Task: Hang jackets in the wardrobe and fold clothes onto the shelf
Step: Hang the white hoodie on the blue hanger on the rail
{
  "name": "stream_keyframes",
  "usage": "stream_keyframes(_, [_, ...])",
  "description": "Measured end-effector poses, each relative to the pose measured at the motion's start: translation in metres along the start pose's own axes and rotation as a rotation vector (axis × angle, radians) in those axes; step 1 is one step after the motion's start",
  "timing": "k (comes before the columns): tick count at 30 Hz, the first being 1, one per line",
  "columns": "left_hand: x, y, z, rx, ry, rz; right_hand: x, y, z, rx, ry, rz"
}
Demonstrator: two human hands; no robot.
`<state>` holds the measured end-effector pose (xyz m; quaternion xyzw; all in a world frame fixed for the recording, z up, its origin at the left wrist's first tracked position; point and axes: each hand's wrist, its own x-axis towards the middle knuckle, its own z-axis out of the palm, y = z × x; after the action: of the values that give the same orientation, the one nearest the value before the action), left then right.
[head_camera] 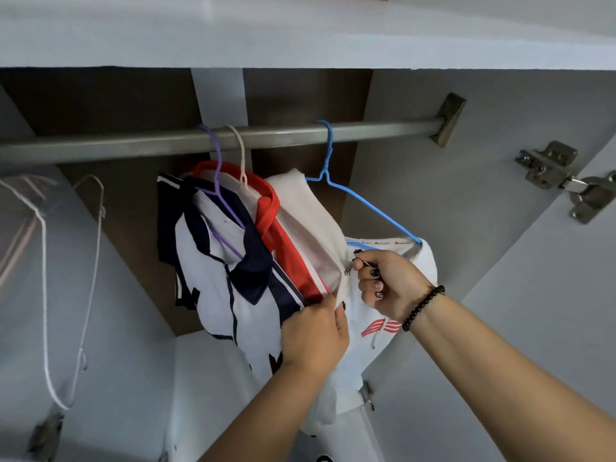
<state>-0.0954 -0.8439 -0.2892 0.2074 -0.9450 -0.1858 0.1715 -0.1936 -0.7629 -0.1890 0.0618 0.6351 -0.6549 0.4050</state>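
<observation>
**Q:** So what's the head cam showing in your wardrobe?

**A:** There's only the one view, looking up into it. My right hand (388, 283) is pinching the zipper pull (358, 263) on the white jacket (368, 341), fingers curled tight around it, black bead bracelet (422, 307) on that wrist. My left hand (315, 331) is lower down, gripping the jacket's front edge right by the zipper line, thumb on top of the fabric.

**Q:** Is the jacket on the rail?

**A:** Yep. It hangs on a blue hanger (353, 191), hooked over the metal rail (206, 141) towards the right end, near the rail bracket (448, 118). The zip is up most of the way, with the collar part open above my right hand. There's a red striped logo on the chest, just below that hand.

**Q:** What else is in there?

**A:** Just to the left, touching it, is a white jacket with a red collar (266, 208) on a beige hanger (240, 155), and beside that a white and navy jacket (226, 261) on a purple hanger (216, 165). All three are bunched together. Far left there are two bare white hangers (45, 261), well apart from the clothes. On the right is a door hinge (560, 178).
</observation>
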Motion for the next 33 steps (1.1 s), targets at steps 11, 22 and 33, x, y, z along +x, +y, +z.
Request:
stream_keyframes(11, [-0.003,-0.021,0.019,0.089,-0.057,-0.156,0.037,-0.045,0.013,-0.076,-0.143,0.000])
stream_keyframes(22, [0.043,0.007,-0.003,-0.432,-0.366,-0.329,0.058,-0.046,-0.018,-0.531,-0.138,-0.197])
stream_keyframes(33, [0.157,0.036,-0.040,-0.739,0.094,-0.262,0.093,0.009,-0.039,-0.467,-0.026,-0.239])
